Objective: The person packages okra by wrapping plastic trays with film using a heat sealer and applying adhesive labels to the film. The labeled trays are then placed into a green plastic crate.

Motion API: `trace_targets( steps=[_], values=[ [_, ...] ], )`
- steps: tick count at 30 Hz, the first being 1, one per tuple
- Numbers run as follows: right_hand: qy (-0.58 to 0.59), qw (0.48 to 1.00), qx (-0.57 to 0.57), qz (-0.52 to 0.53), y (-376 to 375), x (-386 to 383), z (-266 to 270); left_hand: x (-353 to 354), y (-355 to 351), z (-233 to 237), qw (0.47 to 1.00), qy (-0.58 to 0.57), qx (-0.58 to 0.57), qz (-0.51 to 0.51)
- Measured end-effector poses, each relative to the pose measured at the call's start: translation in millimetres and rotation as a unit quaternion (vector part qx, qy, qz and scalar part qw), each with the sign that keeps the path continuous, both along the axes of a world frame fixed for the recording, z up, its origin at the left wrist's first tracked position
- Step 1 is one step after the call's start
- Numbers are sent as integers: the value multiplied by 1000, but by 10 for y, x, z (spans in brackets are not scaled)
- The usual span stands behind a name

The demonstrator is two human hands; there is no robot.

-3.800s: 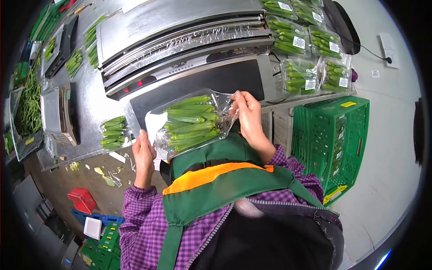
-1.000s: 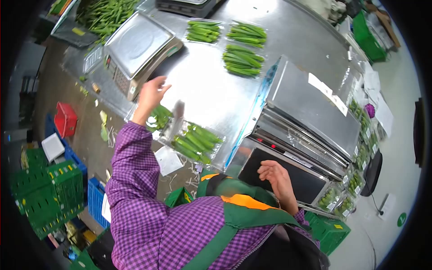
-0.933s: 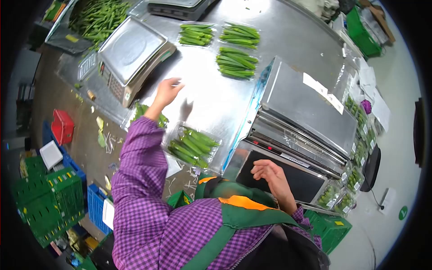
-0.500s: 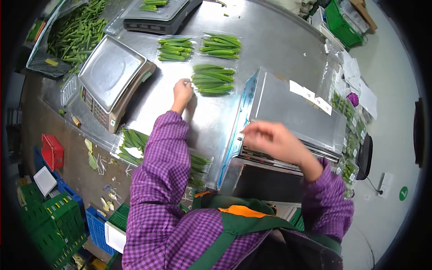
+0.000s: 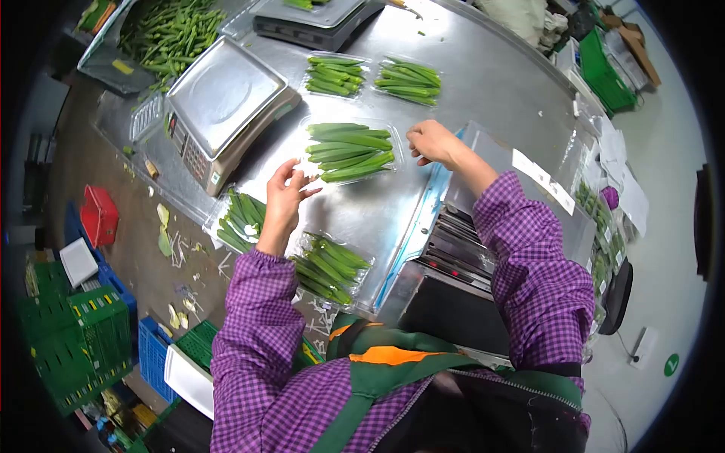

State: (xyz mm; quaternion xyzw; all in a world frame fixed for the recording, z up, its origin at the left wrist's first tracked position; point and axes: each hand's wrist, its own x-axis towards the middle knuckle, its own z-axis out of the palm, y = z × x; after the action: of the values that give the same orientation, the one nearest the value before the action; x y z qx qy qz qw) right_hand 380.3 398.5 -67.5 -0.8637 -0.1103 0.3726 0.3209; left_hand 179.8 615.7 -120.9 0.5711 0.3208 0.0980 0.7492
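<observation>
- Okra tray [image 5: 351, 153] lies at center frame, long axis running left to right.
- Left hand [image 5: 285, 200], fingers apart, is near its lower-left corner.
- Right hand [image 5: 432, 143], curled, pinch unclear, flanks its right edge.

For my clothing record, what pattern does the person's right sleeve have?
Right sleeve: purple and black checks, seen in the head view.

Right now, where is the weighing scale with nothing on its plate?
In the head view, the weighing scale stands at upper left on the metal table, between the okra heap and the left hand.
</observation>
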Motion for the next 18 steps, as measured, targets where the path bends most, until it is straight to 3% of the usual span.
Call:
trace_targets(
  steps=[3, 5, 10, 13, 15, 17, 18],
  values=[
    [22, 995, 84, -58, -291, -163, 290, -66, -200, 347, 999, -36, 9, -30],
    [20, 990, 136, -24, -579, -253, 507, -64, -408, 606, 996, -81, 1, -44],
    [-29, 951, 253, -172, -1672, -624, 718, 186, -1130, 928, 983, -104, 4, -153],
    [-46, 929, 256, -264, -2478, -872, 678, 387, -1749, 906, 962, -102, 19, -254],
    [-53, 918, 243, -308, -3006, -995, 558, 554, -2215, 860, 937, -90, 132, -312],
    [-88, 916, 204, -333, -3472, -1089, 420, 690, -2603, 727, 925, -85, 152, -337],
    [-105, 912, 187, -349, -3634, -1134, 400, 760, -2753, 643, 886, -114, 272, -359]
  ],
)
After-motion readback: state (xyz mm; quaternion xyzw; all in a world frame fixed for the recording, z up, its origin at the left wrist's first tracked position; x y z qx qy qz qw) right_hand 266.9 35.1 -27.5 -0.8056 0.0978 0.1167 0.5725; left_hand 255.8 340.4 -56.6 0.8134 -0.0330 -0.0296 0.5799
